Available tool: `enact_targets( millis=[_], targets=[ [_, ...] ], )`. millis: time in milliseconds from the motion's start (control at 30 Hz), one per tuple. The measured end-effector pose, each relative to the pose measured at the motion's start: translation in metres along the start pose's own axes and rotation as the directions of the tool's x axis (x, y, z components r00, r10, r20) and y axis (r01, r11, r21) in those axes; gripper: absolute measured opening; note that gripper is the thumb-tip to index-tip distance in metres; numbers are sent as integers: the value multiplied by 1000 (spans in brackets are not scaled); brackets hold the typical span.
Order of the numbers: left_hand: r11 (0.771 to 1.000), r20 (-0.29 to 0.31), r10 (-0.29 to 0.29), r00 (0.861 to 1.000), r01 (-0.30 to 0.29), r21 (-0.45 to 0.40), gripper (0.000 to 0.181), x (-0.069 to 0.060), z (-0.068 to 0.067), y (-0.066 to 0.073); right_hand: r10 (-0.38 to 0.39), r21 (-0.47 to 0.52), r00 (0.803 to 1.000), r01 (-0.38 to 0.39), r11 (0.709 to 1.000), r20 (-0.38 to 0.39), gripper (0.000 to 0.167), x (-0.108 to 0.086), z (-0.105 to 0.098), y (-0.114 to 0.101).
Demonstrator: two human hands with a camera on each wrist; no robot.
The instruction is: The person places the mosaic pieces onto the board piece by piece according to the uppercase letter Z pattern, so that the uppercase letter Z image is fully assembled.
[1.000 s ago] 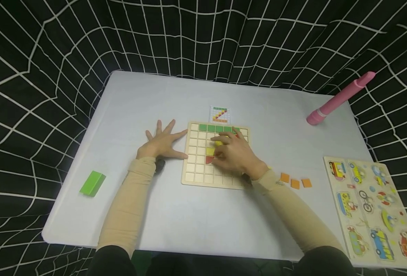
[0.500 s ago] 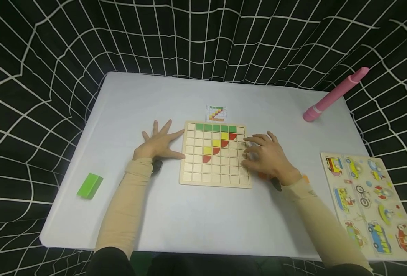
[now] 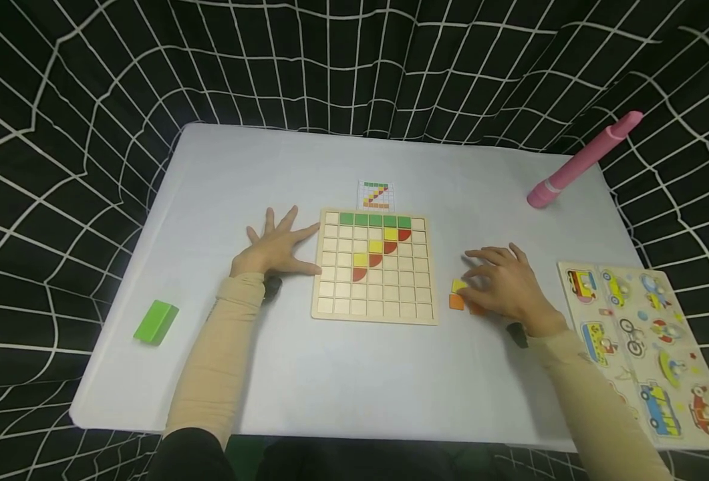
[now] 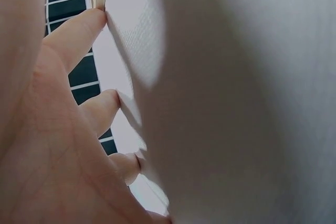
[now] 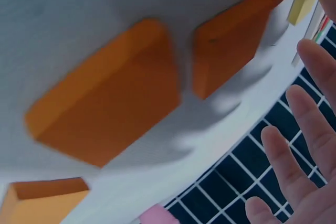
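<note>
A wooden grid board [image 3: 402, 294] lies mid-table, with a row of green square tiles [image 3: 375, 220] on top and a diagonal of yellow squares [image 3: 375, 246] and red quarter-round tiles [image 3: 375, 260] below. My left hand [image 3: 274, 252] is spread flat, its thumb and index fingertip touching the board's left edge. Right of the board, my right hand [image 3: 504, 284] hovers with fingers apart. Its thumb touches a loose yellow tile [image 5: 303, 2], while the index finger stays off it. Orange square tiles [image 3: 456, 302] lie beside and under this hand, partly hidden in the head view.
A small pattern card [image 3: 376, 195] sits just behind the board. The green block [image 3: 156, 323] is at the far left. At right are a wooden vehicle puzzle [image 3: 637, 294] and a pink crayon-shaped stick [image 3: 583, 160]. Black netted cloth [image 3: 330, 67] surrounds the table.
My right hand has moved from over the board to the right, down to the loose tiles. The yellow and red diagonal it covered now shows. My left hand has stayed at the board's edge.
</note>
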State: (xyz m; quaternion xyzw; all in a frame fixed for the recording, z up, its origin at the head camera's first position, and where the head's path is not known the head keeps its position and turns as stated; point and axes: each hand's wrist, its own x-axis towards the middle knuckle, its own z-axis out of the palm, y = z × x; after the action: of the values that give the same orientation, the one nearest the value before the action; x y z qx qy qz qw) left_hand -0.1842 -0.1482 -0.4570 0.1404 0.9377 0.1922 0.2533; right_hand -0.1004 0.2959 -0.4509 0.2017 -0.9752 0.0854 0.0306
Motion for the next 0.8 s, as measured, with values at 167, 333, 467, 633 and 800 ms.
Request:
enact_targets(
  millis=[167, 333, 467, 633, 800],
  targets=[
    [1000, 0, -1, 1000, 1, -6, 103, -1, 0, -1, 23, 3, 999, -23, 1000, 33, 30, -1, -1, 0],
    [1000, 6, -4, 1000, 4, -8, 103, -2, 0, 0, 17, 4, 999, -17, 1000, 32, 27, 1, 0, 0],
    [1000, 2, -1, 1000, 1, -6, 102, -1, 1, 0, 24, 11, 998, -25, 1000, 63, 29, 1, 1, 0],
    [1000, -2, 3, 1000, -3, -4, 102, -1, 0, 0, 18, 24, 994, -21, 1000, 106, 33, 2, 2, 0],
    [1000, 1, 3, 1000, -3, 0, 102, -1, 0, 0, 0, 18, 995, -1, 1000, 100, 33, 5, 3, 3]
  ],
)
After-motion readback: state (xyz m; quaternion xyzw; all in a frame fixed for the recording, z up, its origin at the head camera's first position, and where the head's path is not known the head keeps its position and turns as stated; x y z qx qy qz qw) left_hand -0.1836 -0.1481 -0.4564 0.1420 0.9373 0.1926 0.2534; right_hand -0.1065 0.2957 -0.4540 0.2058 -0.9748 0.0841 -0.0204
